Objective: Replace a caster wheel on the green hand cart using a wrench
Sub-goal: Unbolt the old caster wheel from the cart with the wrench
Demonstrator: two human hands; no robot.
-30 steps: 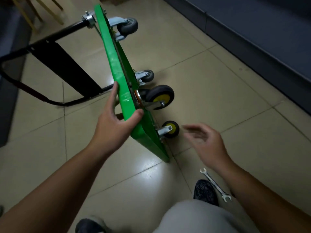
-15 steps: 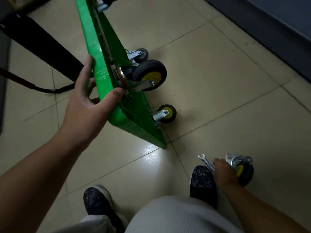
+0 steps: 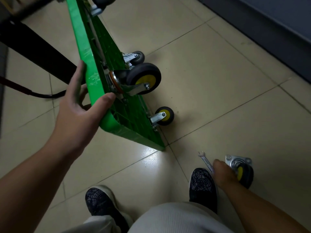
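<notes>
The green hand cart (image 3: pixel 94 64) stands tipped on its edge on the tiled floor, its underside facing right. My left hand (image 3: pixel 80 105) grips its upper rim, thumb on the underside beside a large black caster with a yellow hub (image 3: pixel 144 78). A smaller yellow-hubbed caster (image 3: pixel 164 116) sits low near the floor, and a grey one (image 3: pixel 137 57) lies further back. My right hand (image 3: pixel 222 170) is down at the floor, its fingers around the silver wrench (image 3: pixel 204 158). A loose caster with a steel plate (image 3: pixel 242 167) lies right behind that hand.
The cart's black folded handle (image 3: pixel 37 47) stretches away at the left. My two dark patterned shoes (image 3: pixel 202 185) stand on the tiles near the wrench. A dark wall base (image 3: pixel 269 31) runs along the upper right.
My right hand has dropped from mid-air to the floor and taken hold of the wrench. The view has tilted down, so the loose caster came into sight. My left hand kept its grip.
</notes>
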